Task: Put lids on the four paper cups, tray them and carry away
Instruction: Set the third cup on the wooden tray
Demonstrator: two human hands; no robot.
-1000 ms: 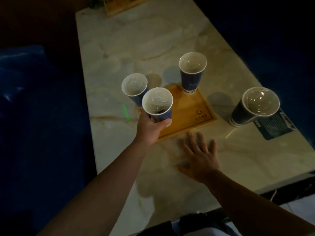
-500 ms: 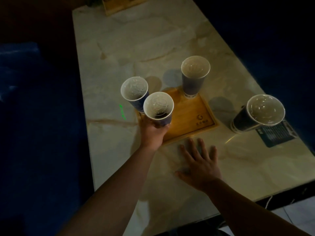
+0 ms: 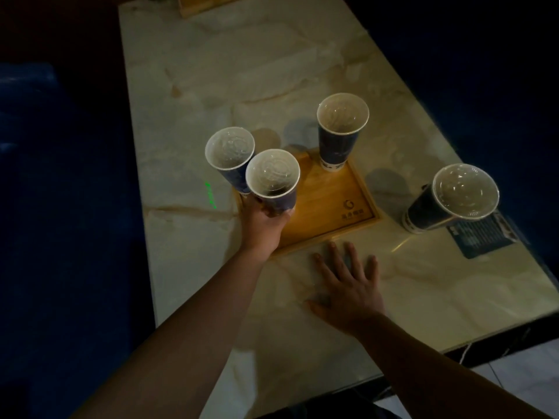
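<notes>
Several dark blue paper cups with clear lids are in view. My left hand [image 3: 266,225] grips the lower part of one lidded cup [image 3: 273,182] over the near left corner of the wooden tray [image 3: 329,207]. A second cup [image 3: 230,158] stands just behind it at the tray's left edge. A third cup [image 3: 341,131] stands on the tray's far corner. The fourth cup [image 3: 450,198] stands on the table to the right of the tray. My right hand [image 3: 348,285] lies flat and spread on the table just in front of the tray.
The marble table [image 3: 242,71] runs away from me; its near edge and right edge drop to a dark floor. A dark printed card [image 3: 484,237] lies beside the fourth cup. Another wooden object [image 3: 211,4] sits at the far end. A green light mark [image 3: 210,195] shows left of the tray.
The view has shifted slightly. My left hand keeps hold of the cup and has lowered a little toward the tray's near left corner. My right hand stays flat on the table.
</notes>
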